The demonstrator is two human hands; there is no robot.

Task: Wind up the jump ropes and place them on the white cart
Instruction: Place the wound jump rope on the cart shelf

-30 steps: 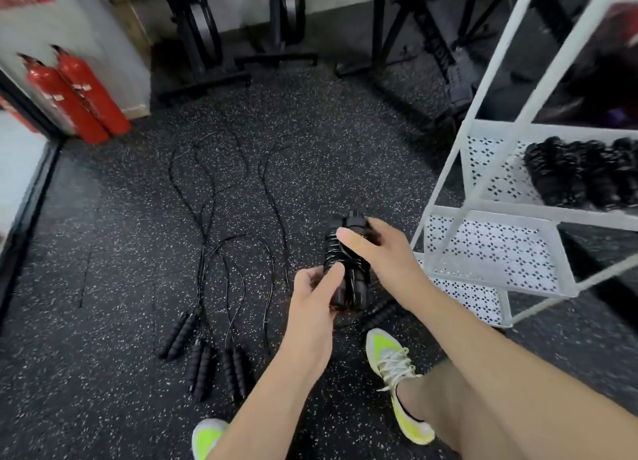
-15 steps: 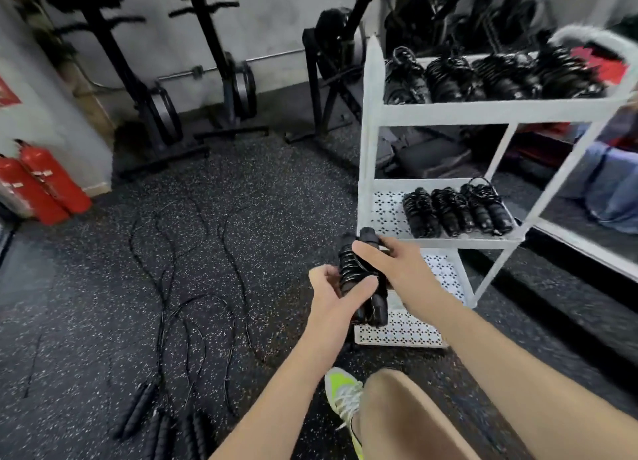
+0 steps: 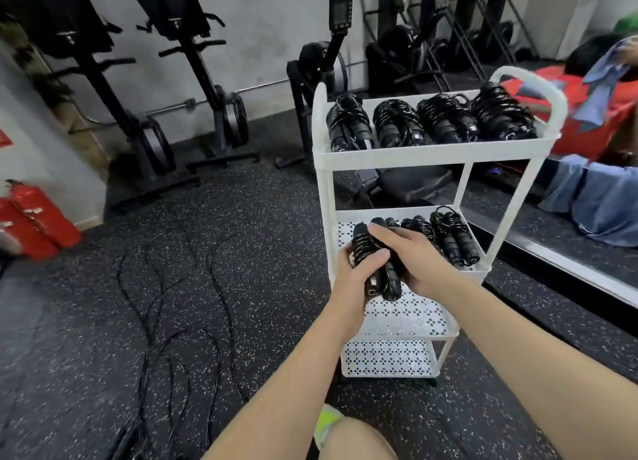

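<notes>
White cart (image 3: 431,154) has wound ropes on two shelves; both hands grip a wound rope (image 3: 379,263), now nearer its middle shelf.

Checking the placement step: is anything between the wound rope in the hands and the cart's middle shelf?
Nothing visible. Both the left hand and right hand grip the wound jump rope at the middle shelf, whose left part is bare; stored ropes lie to the right.

I am counting four wound jump ropes (image 3: 431,121) sitting on the white cart's (image 3: 397,156) top shelf at one o'clock, at least two more showing on the middle shelf (image 3: 452,238), one bundle (image 3: 376,263) in hand, and two red extinguishers (image 3: 34,221) standing at nine o'clock.
</notes>
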